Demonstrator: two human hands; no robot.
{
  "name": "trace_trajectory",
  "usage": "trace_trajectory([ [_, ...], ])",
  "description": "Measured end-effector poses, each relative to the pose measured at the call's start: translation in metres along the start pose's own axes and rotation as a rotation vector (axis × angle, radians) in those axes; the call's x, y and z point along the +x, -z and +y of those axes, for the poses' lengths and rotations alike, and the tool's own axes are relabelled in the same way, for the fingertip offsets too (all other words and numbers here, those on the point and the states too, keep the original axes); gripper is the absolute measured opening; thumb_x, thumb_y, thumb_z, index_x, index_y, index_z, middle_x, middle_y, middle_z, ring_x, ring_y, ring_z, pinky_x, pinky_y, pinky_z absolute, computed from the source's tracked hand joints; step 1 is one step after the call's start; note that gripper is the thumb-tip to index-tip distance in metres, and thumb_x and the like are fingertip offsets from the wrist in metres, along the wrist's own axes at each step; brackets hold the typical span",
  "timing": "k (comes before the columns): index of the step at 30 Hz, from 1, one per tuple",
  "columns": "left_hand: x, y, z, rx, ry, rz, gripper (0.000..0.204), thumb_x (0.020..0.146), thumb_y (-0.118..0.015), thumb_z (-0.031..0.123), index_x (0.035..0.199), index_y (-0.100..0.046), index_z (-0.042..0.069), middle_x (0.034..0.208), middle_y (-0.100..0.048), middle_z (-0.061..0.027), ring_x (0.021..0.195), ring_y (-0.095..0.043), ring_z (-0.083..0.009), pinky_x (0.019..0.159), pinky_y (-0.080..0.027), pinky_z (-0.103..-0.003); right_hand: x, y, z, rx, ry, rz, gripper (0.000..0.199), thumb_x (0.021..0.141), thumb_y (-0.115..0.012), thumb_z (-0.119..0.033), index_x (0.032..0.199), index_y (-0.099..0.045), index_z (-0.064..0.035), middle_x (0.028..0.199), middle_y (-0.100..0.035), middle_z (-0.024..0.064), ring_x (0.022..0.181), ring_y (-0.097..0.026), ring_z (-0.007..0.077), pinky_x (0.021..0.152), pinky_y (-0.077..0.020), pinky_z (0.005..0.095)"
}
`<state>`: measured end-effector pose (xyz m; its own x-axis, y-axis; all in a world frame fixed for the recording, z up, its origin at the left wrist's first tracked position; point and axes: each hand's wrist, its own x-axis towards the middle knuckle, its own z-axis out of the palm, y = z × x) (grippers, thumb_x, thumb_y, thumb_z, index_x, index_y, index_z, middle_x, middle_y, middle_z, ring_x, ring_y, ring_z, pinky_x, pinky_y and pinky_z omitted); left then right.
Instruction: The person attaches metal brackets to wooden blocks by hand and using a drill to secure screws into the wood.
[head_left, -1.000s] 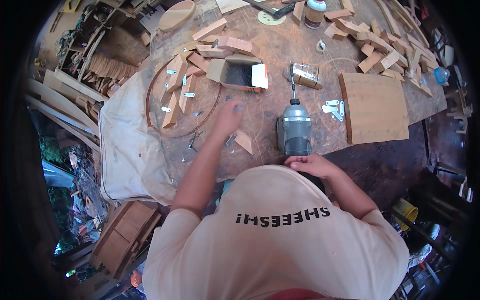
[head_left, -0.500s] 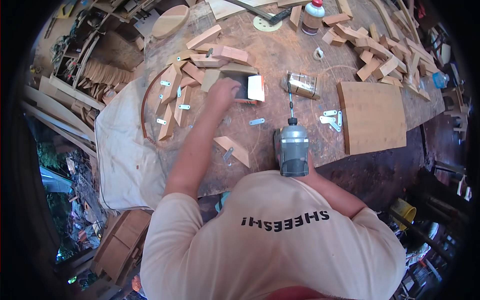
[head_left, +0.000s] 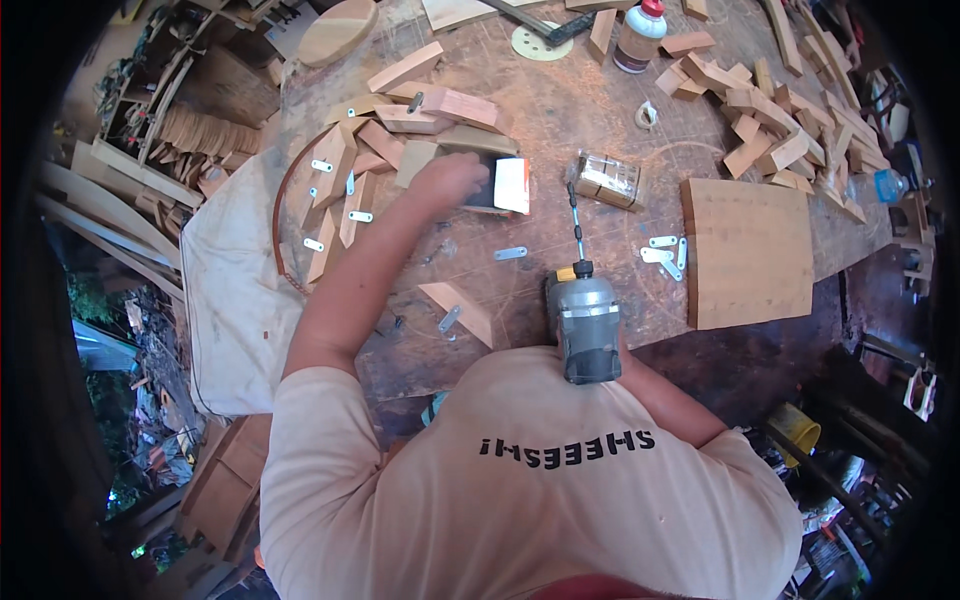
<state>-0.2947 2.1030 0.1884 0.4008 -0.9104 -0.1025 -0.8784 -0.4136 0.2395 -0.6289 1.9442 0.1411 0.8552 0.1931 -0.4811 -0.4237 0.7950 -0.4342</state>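
Note:
My left hand [head_left: 455, 184] reaches into a small open box [head_left: 513, 187] with a white and orange flap; its fingers are bent together and their tips are partly hidden. In my right hand [head_left: 625, 355] is a cordless drill [head_left: 590, 330], held close to my belly, its long bit pointing away over the table. The drill body hides most of that hand. Between my arms lie a flat metal bracket [head_left: 511, 253] and an angled wood piece [head_left: 470, 325] with another bracket on it. Several more brackets [head_left: 660, 256] lie right of the drill.
Cut wood blocks [head_left: 340, 170], some bearing brackets, lie at the left. A taped bundle [head_left: 608, 180], a curved wooden panel [head_left: 750, 255] and a wood pile [head_left: 775, 120] occupy the right. A glue bottle [head_left: 640, 38] stands at the back, near a tape roll [head_left: 647, 115].
The drill has come slightly nearer my body. My left hand stays at the box, its fingers now lower beside the flap. The view has shifted slightly.

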Motion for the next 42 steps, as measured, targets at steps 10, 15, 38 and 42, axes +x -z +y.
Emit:
trace_trajectory([
  [10,0.015,-0.002,0.007,0.033,0.084,-0.099,0.001,0.079,-0.059,0.008,0.079,-0.059,0.008,0.079,-0.059,-0.0125,0.082,-0.06,-0.0318,0.071,-0.047,-0.043,-0.014,-0.047,-0.022,-0.908,0.59,0.075,0.046,0.079,-0.069,-0.006,0.121,-0.051,-0.0051,0.109,-0.061,0.0087,0.095,-0.062,0.0173,0.081,-0.0502,0.0319],
  [15,-0.015,0.009,0.038,-0.581,0.27,0.319,0.007,0.087,-0.058,0.008,0.094,-0.059,0.005,0.086,-0.066,-0.0095,0.079,-0.063,-0.0233,0.072,-0.051,-0.034,-0.015,-0.055,-0.02,-1.107,0.929,0.153,0.049,0.076,-0.069,-0.006,0.122,-0.051,-0.0047,0.107,-0.061,0.0096,0.097,-0.06,0.0195,0.085,-0.0476,0.0324],
  [38,-0.196,-0.035,0.174,-2.418,0.52,0.675,0.017,0.097,-0.053,0.019,0.108,-0.056,0.007,0.101,-0.065,-0.0068,0.09,-0.065,-0.0152,0.074,-0.057,-0.025,-0.082,-0.1,0.029,-1.217,0.652,-0.072,0.038,0.075,-0.072,-0.004,0.111,-0.061,0.0003,0.1,-0.067,0.0113,0.087,-0.066,0.021,0.08,-0.0505,0.0319],
  [42,-0.229,-0.062,0.154,-2.312,0.547,0.441,0.017,0.097,-0.054,0.018,0.11,-0.054,0.007,0.103,-0.065,-0.0075,0.091,-0.064,-0.0141,0.075,-0.057,-0.024,-0.091,-0.119,0.028,-1.404,0.407,-0.089,0.041,0.076,-0.07,-0.006,0.115,-0.059,0.0001,0.106,-0.067,0.0138,0.095,-0.066,0.0241,0.085,-0.0496,0.0316],
])
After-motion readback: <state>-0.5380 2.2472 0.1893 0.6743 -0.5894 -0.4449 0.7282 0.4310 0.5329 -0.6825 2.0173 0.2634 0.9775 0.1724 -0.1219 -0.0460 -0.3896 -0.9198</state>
